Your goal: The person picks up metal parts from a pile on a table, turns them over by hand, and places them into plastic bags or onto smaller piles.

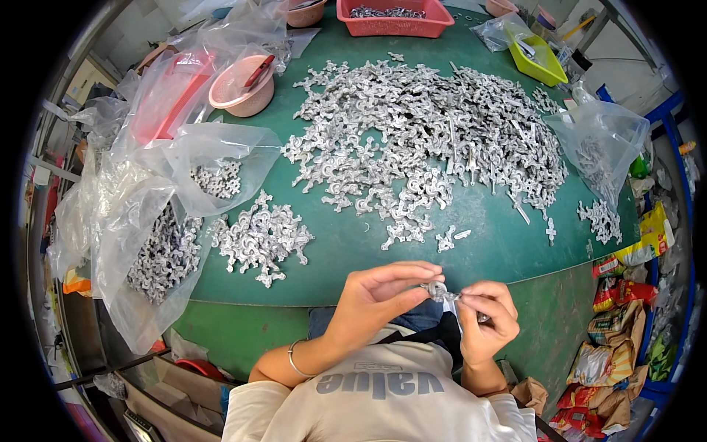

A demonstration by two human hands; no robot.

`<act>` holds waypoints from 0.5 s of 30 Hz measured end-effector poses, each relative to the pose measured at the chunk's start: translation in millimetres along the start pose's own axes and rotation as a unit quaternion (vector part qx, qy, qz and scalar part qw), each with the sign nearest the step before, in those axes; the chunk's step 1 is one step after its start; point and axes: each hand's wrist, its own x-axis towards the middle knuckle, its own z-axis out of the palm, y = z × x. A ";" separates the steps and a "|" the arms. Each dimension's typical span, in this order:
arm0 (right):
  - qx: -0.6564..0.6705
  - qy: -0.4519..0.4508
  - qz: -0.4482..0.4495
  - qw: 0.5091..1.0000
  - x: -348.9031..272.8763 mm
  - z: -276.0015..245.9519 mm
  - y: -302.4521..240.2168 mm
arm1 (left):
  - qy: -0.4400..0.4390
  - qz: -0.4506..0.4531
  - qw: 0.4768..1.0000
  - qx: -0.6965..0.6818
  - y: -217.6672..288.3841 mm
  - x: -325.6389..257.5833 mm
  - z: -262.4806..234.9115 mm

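In front of my chest, at the table's near edge, I hold a small grey metal casting [437, 292]. My left hand [372, 298] grips its left side between thumb and extended fingers. My right hand [487, 318] is closed in a pinch at the casting's right end. Something small and dark [483, 318] shows between the curled right fingers; its kind cannot be made out. Beyond my hands a few loose castings [445, 239] lie near a large heap of similar silver castings [420, 110]. A smaller pile [261, 237] of them lies to the left.
The green table [331, 267] also bears clear plastic bags [243, 144] with small parts at left, a pink bowl [241, 99], a red basket [396, 26], a yellow-green tray [541, 62] and another bag [607, 140] at right. Colourful packets [615, 295] stand beside a blue rack [681, 295].
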 end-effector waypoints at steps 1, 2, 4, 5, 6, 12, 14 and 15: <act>-0.011 -0.004 -0.021 1.000 -0.8 0.0 0.8 | 0.004 -0.025 1.000 0.005 1.4 -0.2 -0.2; -0.022 -0.008 -0.042 0.999 -1.6 -0.6 0.9 | 0.010 -0.035 0.999 0.007 1.3 -0.6 -0.4; -0.034 -0.021 -0.075 0.996 -3.9 -2.3 3.8 | 0.022 -0.054 0.998 0.009 0.3 -1.7 -0.9; -0.034 -0.030 -0.087 0.995 -5.8 -3.6 7.6 | 0.029 -0.065 0.997 -0.007 0.0 -2.7 -1.2; -0.034 -0.039 -0.098 0.994 -6.8 -4.3 9.6 | 0.035 -0.077 0.996 -0.023 -0.2 -4.0 -1.6; 0.025 -0.003 0.112 0.993 -1.4 -0.2 1.6 | 0.054 -0.002 0.999 -0.008 -7.1 -4.2 -1.7; 0.094 -0.033 0.181 0.978 -0.9 -4.3 2.8 | 0.059 0.020 0.998 -0.004 -9.2 -3.1 -1.4; 0.119 -0.049 0.200 0.971 -1.2 -6.1 4.9 | 0.063 0.026 0.998 -0.006 -10.5 -2.3 -0.9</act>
